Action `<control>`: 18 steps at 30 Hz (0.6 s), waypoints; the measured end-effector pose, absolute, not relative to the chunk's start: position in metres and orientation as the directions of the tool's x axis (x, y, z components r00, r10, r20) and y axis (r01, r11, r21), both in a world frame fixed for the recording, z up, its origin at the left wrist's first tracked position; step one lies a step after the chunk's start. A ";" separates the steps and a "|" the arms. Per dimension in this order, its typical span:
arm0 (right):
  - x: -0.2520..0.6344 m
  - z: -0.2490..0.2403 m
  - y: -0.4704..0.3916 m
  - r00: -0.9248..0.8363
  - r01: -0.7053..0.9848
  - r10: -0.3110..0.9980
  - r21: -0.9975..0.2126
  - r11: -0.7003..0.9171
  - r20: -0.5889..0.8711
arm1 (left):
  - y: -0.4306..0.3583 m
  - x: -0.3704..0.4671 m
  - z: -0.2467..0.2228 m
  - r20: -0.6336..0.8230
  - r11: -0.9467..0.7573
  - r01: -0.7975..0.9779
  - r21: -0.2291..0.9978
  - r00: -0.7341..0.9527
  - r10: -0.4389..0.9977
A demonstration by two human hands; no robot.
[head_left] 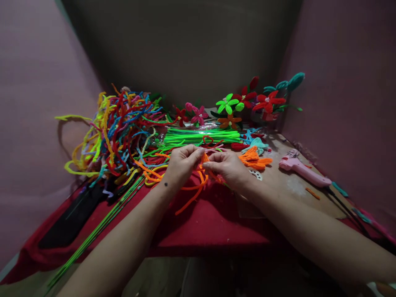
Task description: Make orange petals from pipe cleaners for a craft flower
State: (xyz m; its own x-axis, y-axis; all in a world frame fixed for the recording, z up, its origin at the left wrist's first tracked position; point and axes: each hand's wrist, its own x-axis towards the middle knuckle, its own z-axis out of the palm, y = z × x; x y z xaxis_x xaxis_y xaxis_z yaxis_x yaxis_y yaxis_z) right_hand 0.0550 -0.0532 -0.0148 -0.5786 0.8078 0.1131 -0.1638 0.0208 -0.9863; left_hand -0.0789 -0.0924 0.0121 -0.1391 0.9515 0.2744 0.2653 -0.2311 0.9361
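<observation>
My left hand (185, 164) and my right hand (226, 166) meet over the front middle of the table. Both are closed, thumbs and fingertips pinching an orange pipe cleaner (204, 158) between them. Loose orange pipe cleaners (192, 194) curve and dangle below and left of my hands; whether they join the held piece is hard to make out. Just right of my right hand lies a bundle of looped orange petals (255, 158). Behind my hands is a stack of straight bright green pipe cleaners (201, 136). My fingertips partly hide the piece they hold.
A tangled heap of colourful pipe cleaners (119, 128) stands at left, above a black flat object (72, 216) and long green stems (102, 227). Finished pipe-cleaner flowers (229, 104) line the back. A pink glue gun (305, 171) rests on a board (284, 196) at right, its cord trailing forward.
</observation>
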 end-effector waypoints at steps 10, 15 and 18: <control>0.055 -0.021 -0.045 -0.431 -0.213 0.901 -0.976 -0.043 0.054 | -0.090 -0.083 0.003 0.433 -0.361 0.710 0.605 0.088 0.897; 0.052 -0.021 -0.049 -0.316 -0.105 0.925 -0.977 0.188 0.212 | -0.092 -0.077 -0.003 0.548 -0.396 0.785 0.476 0.087 0.832; 0.052 -0.020 -0.049 -0.295 -0.081 0.926 -0.972 0.222 0.237 | -0.091 -0.080 0.002 0.466 -0.325 0.723 0.610 0.005 0.885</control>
